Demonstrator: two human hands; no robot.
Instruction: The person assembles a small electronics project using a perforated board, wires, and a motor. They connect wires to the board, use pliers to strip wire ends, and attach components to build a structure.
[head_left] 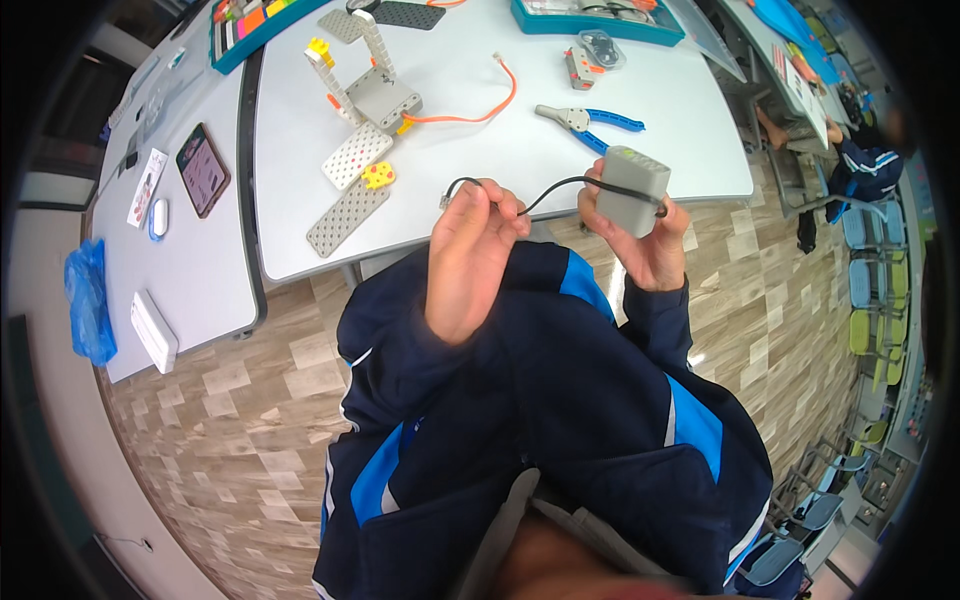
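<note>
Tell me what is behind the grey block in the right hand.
Behind the grey block are the right hand, its fingers wrapping the far side, and blue-handled pliers on the white table beyond. The palm contact is covered.

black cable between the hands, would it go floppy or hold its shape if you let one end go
Probably floppy: the black cable curves loosely from the left hand to the grey box in the right hand. It looks thin, so likely light. Its free end would probably dangle from the box.
</note>
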